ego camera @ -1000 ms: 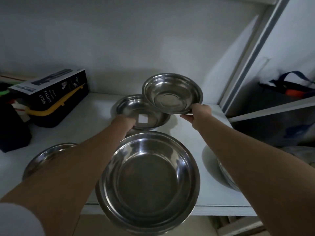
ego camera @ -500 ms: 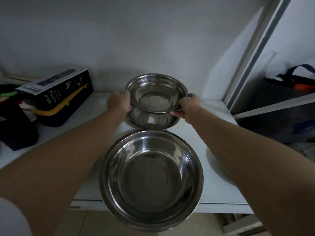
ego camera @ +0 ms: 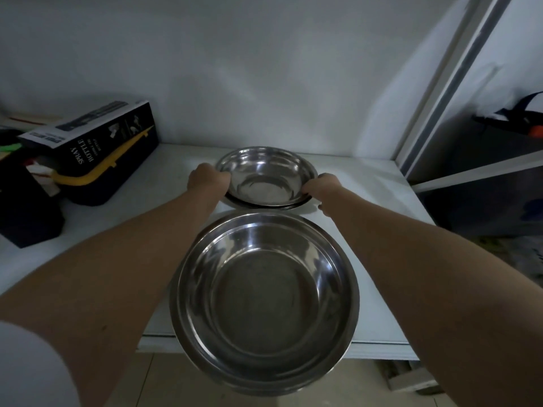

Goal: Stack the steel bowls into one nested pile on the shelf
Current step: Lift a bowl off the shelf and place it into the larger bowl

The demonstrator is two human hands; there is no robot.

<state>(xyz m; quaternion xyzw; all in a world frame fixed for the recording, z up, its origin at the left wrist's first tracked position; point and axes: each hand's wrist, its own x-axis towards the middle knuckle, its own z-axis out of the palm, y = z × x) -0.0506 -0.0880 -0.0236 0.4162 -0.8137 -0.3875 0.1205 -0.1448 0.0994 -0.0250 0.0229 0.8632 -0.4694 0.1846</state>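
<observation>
A small steel bowl [ego camera: 266,176] sits nested in a second small bowl, whose rim [ego camera: 296,204] shows just beneath it, at the back of the white shelf [ego camera: 373,198]. My left hand [ego camera: 207,179] grips the pair's left rim and my right hand [ego camera: 321,186] grips the right rim. A large steel bowl [ego camera: 264,301] stands nearer to me, overhanging the shelf's front edge, between my forearms and touched by neither hand.
A black "spray bottle" box [ego camera: 97,139] lies on a dark case with a yellow handle [ego camera: 88,177] at the left. A black block [ego camera: 26,218] stands in front of that. A grey frame post [ego camera: 446,83] bounds the shelf on the right.
The small bowl in my right hand came left and down into the other small bowl. My left hand shifted onto the pair's left rim. The view moved right, losing the side bowls.
</observation>
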